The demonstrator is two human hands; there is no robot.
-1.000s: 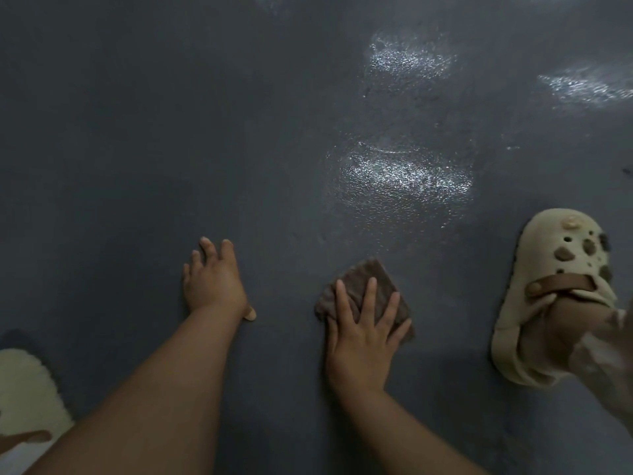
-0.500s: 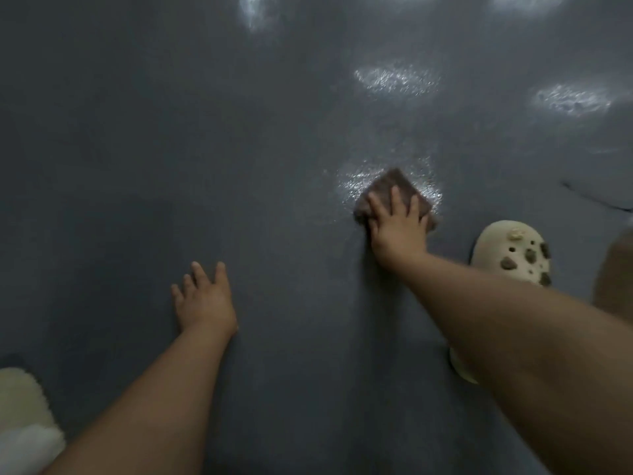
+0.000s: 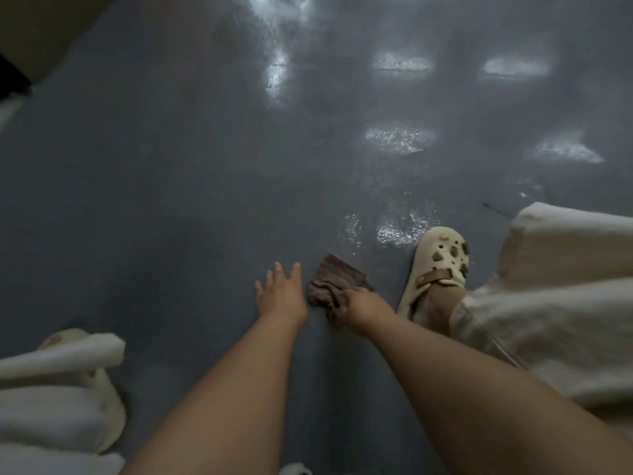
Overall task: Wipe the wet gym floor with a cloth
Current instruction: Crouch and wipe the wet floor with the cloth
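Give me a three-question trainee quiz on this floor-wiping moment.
1. True or false: the right hand lies flat on the cloth.
2. Which hand rests open on the floor? A) left B) right
3. Fill in: the shiny wet patch lies just beyond the cloth, beside the ____.

Key: 1. False, it grips the bunched cloth. 2. A, the left hand. 3. Clog.

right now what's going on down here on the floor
A person crouched low is wiping a wet grey gym floor. The right hand grips a bunched brown cloth on the floor, while the left hand rests open on the floor just beside it. Shiny wet patches lie just beyond the cloth and farther out. A cream clog stands right of the cloth.
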